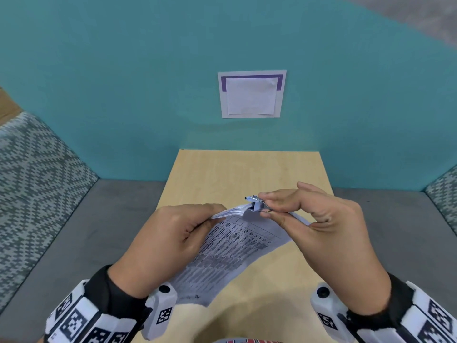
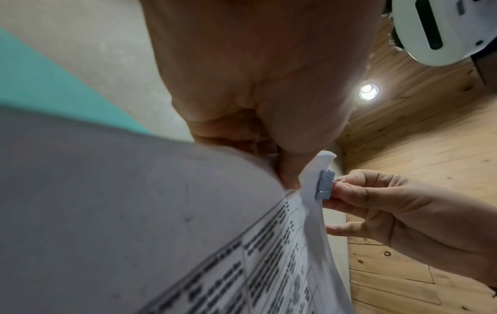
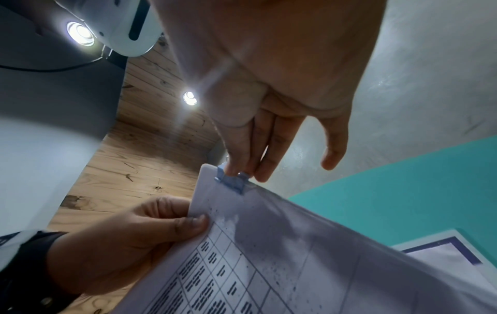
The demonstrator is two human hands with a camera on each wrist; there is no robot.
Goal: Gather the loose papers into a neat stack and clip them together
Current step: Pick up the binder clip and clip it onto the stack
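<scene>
from the head view, the left hand (image 1: 170, 233) pinches a stack of papers (image 1: 232, 246) at its far left corner, lifted above the wooden table (image 1: 237, 169). the right hand (image 1: 321, 219) pinches a blue clip (image 1: 257, 205) sitting on the stack's far edge.

from the left wrist, the clip (image 2: 325, 184) grips the paper edge, its wire handles held between right thumb and finger.

from the right wrist, the fingertips (image 3: 236, 170) press on the clip (image 3: 232, 181), little finger spread apart.
</scene>
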